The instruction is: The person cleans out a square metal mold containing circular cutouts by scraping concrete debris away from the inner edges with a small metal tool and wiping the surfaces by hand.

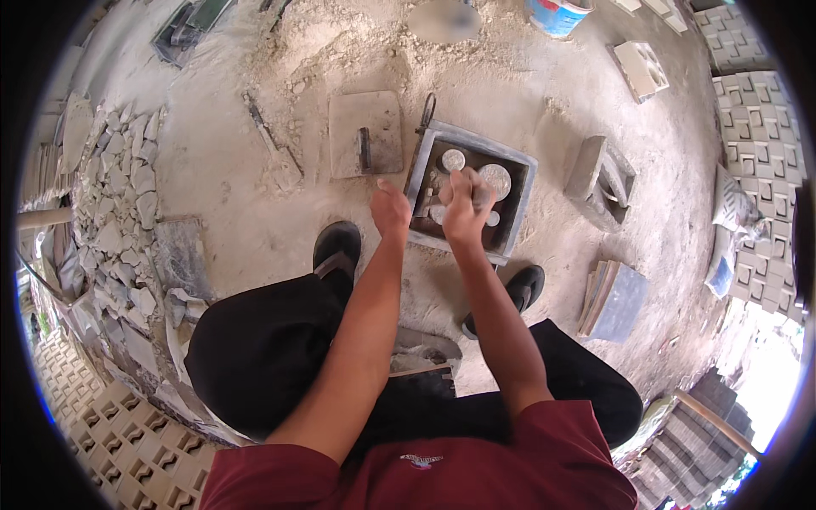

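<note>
In the head view, a square grey mould tray (520,174) sits on the dusty floor (229,161) just above frame centre, with round pale discs inside. The right hand (466,204) is over it, its grip closed on a small tool (482,197). The left hand (391,208) rests at the tray's left edge, fingers loosely curled, holding nothing. A blue-and-white bucket (557,14) stands at top centre-right. Bare floor lies left of the tray.

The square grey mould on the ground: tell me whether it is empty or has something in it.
Not empty. The square mould holds several pale round discs on its dark bottom; the right hand reaches into it, the left hand at its edge.
</note>
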The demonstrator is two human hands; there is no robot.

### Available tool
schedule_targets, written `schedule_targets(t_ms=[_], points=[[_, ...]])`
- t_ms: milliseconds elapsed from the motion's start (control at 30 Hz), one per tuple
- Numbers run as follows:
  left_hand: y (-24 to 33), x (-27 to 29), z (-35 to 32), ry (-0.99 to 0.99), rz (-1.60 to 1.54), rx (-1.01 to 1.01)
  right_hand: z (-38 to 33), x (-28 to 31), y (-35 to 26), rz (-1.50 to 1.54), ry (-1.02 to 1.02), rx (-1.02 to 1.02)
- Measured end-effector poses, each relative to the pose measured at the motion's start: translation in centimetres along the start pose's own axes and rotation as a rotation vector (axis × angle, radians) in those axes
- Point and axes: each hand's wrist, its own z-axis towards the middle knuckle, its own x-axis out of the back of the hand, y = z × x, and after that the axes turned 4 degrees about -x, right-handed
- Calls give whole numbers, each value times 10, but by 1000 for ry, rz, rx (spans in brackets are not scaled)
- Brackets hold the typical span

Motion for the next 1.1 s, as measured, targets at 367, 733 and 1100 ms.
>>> schedule_targets(t_ms=[367, 733, 1100], points=[[-4, -2, 7, -31, 43, 37, 40, -11, 15, -182, 0, 209], [-11, 4, 10, -28, 19, 17, 65, -1, -14, 13, 73, 121], [11, -15, -9, -71, -18, -26, 96, 28, 25, -430, -4, 332]])
